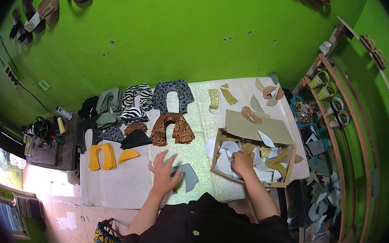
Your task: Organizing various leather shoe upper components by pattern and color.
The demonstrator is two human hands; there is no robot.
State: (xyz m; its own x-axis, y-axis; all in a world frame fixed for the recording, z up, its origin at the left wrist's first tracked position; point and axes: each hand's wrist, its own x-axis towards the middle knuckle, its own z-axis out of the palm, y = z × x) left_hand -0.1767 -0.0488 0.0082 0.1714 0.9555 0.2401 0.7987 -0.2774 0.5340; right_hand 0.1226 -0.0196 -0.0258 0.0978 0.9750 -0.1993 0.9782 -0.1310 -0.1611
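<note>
My left hand (164,173) hovers over the table with its fingers spread, holding nothing. Beside it lies a curved grey cut piece (188,177), perhaps a shoe upper. My right hand (242,163) reaches into an open cardboard box (250,180), its fingers curled down among the contents; whatever they grip is hidden. White cut pieces (225,160) and gold glittery pieces (278,162) fill the box. Its flap (258,127) lies folded back, away from me, with a brown piece (250,115) on it.
To the left sit stacks of U-shaped pieces: leopard print (161,130), zebra print (138,91), dark patterned (184,92) and yellow (95,159). Gold strips (228,95) and tan offcuts (269,92) lie at the far right. A sewing machine (41,129) stands left; a wooden rack (340,143) rises right.
</note>
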